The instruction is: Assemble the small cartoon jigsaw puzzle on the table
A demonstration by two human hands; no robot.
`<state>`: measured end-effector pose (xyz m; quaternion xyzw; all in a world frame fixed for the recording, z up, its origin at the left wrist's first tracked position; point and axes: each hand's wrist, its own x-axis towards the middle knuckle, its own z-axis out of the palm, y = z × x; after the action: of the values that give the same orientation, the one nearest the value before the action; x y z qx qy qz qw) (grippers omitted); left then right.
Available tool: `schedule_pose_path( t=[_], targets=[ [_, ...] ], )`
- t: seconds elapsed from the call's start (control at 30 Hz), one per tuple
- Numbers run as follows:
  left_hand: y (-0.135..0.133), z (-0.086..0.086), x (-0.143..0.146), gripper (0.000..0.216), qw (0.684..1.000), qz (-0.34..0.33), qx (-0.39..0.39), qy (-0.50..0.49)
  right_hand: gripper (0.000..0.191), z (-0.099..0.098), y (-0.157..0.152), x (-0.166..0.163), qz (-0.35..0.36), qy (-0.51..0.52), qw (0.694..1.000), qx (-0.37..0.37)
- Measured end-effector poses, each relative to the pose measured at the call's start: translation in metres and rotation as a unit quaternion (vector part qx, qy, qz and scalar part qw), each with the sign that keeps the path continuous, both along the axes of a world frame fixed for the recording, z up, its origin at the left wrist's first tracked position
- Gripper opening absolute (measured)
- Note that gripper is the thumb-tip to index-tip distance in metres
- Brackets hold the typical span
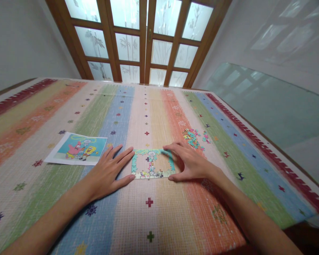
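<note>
A partly built jigsaw frame (152, 173), mostly border pieces with a hollow middle, lies on the striped tablecloth (149, 219). My left hand (107, 173) rests flat on the cloth with its fingers spread, fingertips touching the frame's left edge. My right hand (187, 161) lies against the frame's right side, fingers stretched over its top right corner and thumb at its lower right corner. Neither hand holds a piece.
A cartoon reference picture (77, 148) lies left of my left hand. A pile of loose puzzle pieces (192, 137) sits just beyond my right hand. The table's right edge (281, 156) runs along a glass panel; wooden-framed frosted doors (146, 39) stand behind.
</note>
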<state>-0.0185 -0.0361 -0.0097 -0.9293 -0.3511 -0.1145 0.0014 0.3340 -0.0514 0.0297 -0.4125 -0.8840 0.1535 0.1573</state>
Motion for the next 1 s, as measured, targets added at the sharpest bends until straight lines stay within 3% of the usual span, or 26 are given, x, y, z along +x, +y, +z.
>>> schedule_pose_path(
  t=[1.0],
  targets=[
    [0.002,0.0,-0.003,0.075,1.0,-0.015,0.015,-0.003,0.088,0.002,0.005,0.013,0.007,0.027,0.999,-0.032]
  ],
)
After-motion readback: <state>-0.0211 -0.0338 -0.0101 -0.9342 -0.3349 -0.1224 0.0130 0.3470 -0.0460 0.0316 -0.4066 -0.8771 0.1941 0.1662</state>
